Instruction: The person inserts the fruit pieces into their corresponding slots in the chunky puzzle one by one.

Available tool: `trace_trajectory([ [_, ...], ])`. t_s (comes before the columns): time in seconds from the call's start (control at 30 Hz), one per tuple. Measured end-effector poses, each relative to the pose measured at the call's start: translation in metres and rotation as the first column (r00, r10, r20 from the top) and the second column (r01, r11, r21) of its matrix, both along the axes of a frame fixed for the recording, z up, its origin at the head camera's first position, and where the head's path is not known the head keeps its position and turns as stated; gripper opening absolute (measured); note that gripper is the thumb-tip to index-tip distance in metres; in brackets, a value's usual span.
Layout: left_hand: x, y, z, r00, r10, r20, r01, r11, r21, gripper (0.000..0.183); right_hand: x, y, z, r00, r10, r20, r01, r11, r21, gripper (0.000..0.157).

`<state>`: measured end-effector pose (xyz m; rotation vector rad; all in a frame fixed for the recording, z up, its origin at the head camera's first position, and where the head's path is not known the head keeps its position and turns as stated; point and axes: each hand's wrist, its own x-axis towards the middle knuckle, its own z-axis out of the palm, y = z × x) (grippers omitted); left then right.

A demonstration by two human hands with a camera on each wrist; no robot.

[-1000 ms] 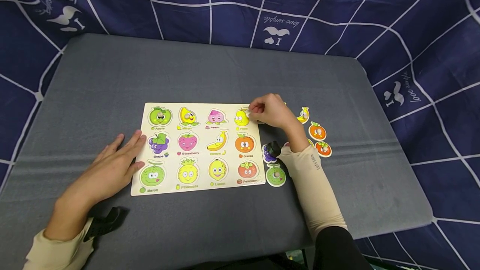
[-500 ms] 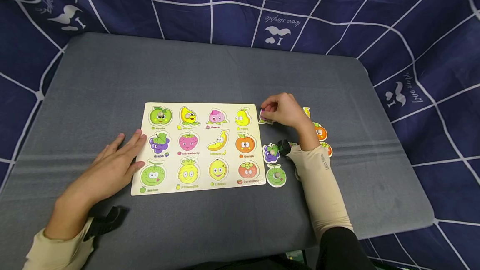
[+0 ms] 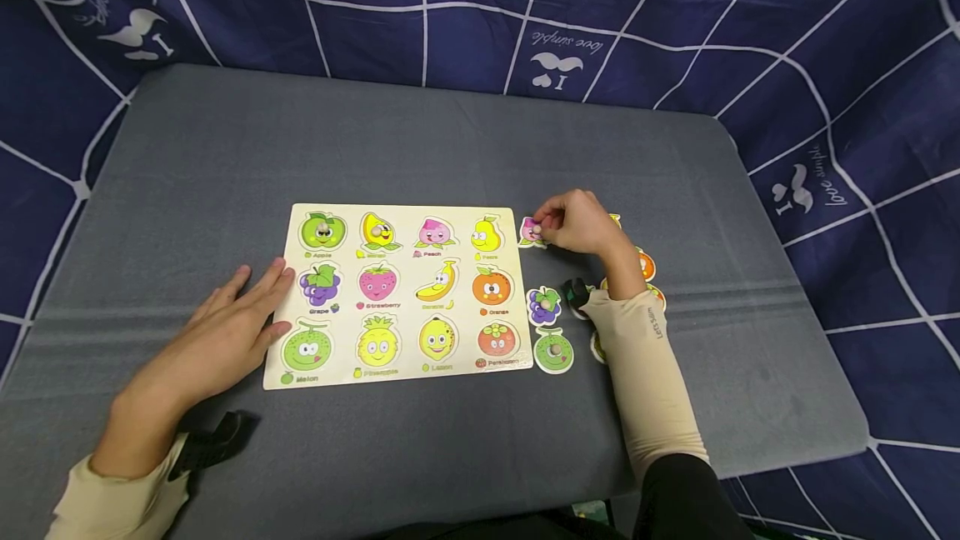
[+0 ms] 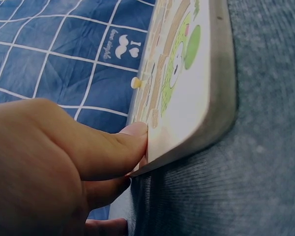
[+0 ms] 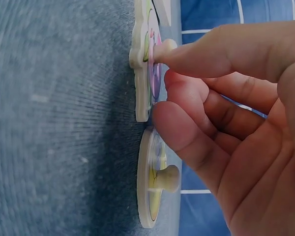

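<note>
A pale fruit puzzle board (image 3: 408, 377) lies in the middle of the grey table. Wooden knobs stand up from its apple (image 3: 322, 232) and mango (image 3: 377, 232); the other pictures show no knob. My left hand (image 3: 225, 319) rests on the board's left edge with relaxed fingers, the thumb (image 4: 132, 140) on its corner in the left wrist view. Just right of the board, my right hand (image 3: 581, 223) pinches the knob of a peach puzzle piece (image 3: 528, 232), which lies at the table surface. In the right wrist view the thumb (image 5: 201, 51) meets that knob, the other fingers curled below.
Below the peach piece lie a grape piece (image 3: 543, 305) and a melon piece (image 3: 553, 351). An orange piece (image 3: 647, 265) and several others are partly hidden by my right forearm. A yellow knobbed piece (image 5: 155, 189) stands close by. A dark blue checked cloth (image 3: 472, 15) hangs behind the table.
My right hand has moved right from the pear at the board's upper right to the peach piece beside the board. My left hand has stayed in place.
</note>
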<state>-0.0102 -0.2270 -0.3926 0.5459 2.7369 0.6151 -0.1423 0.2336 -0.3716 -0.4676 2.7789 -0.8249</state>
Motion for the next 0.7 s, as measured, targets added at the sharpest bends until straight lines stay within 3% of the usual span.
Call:
trace_trajectory([
  [0.7, -0.0014, 0.0016, 0.0024, 1.000, 0.004, 0.024, -0.004, 1.000, -0.020, 0.067, -0.0017, 0.0013, 0.0002, 0.997, 0.068, 0.035, -0.068, 0.998, 0.002, 0.007],
])
